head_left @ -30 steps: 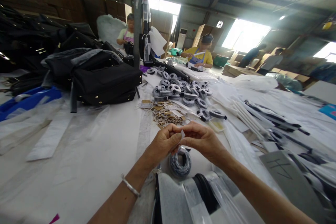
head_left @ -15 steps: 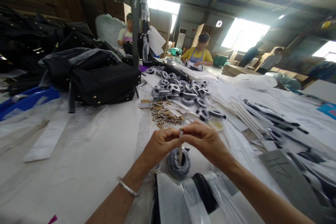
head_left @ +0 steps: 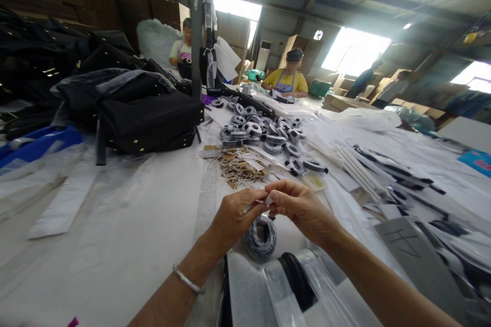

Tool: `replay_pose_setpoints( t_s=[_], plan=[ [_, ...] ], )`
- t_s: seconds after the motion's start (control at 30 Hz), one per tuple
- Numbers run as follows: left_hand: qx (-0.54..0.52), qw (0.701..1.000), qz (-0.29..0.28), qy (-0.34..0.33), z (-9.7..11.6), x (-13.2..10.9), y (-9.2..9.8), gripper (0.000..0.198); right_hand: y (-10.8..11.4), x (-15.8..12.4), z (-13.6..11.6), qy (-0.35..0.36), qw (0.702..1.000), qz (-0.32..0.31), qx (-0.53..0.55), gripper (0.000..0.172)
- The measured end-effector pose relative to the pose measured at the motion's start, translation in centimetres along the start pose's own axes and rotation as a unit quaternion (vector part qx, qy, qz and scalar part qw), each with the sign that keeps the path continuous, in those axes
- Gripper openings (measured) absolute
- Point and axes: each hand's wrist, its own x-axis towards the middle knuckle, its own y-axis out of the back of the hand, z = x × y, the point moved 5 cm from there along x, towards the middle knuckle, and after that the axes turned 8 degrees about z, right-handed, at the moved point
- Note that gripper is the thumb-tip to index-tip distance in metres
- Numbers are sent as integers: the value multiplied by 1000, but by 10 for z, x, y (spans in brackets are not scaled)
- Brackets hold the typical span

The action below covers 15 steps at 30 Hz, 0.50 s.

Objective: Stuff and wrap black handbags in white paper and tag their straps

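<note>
My left hand [head_left: 235, 217] and my right hand [head_left: 305, 210] meet fingertip to fingertip above the table, both closed in a pinch. Between them shows a small bit of white strip [head_left: 267, 200]; most of it is hidden by the fingers. Just below the fingertips sits a dark grey coiled roll [head_left: 251, 241] with an open centre, touched by neither hand as far as I can see. Nearer to me lies a grey and black item [head_left: 249, 288] in clear plastic. Beyond my hands is a pile of brown tags with white strings [head_left: 240, 166].
Many grey coiled bands [head_left: 274, 140] are heaped behind the tags. A black bag [head_left: 153, 120] partly under plastic lies to the left. White rods [head_left: 358, 173] and a marked grey board [head_left: 414, 250] are on the right. Two people work across the table near a post [head_left: 196, 36].
The strip that hung down from my fingers before the roll now shows only as a small bit between the fingertips. My right fingers have curled in more. The view has shifted slightly.
</note>
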Motion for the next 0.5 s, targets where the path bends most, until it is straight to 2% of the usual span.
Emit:
replay_pose_setpoints(
  t_s=[0.17, 0.27, 0.4, 0.5],
  plan=[
    [-10, 1000, 12, 12, -2, -1, 2, 17, -3, 0, 3, 2, 999, -4, 38, 36],
    [-24, 999, 4, 24, 0, 2, 2, 18, -2, 0, 0, 30, 1000, 1, -4, 34],
    [-103, 989, -39, 99, -3, 3, -5, 29, 2, 0, -11, 108, 989, 54, -86, 32],
    [-201, 963, -83, 160, -8, -2, -17, 31, 5, 0, -16, 123, 987, 81, -62, 34]
  ],
)
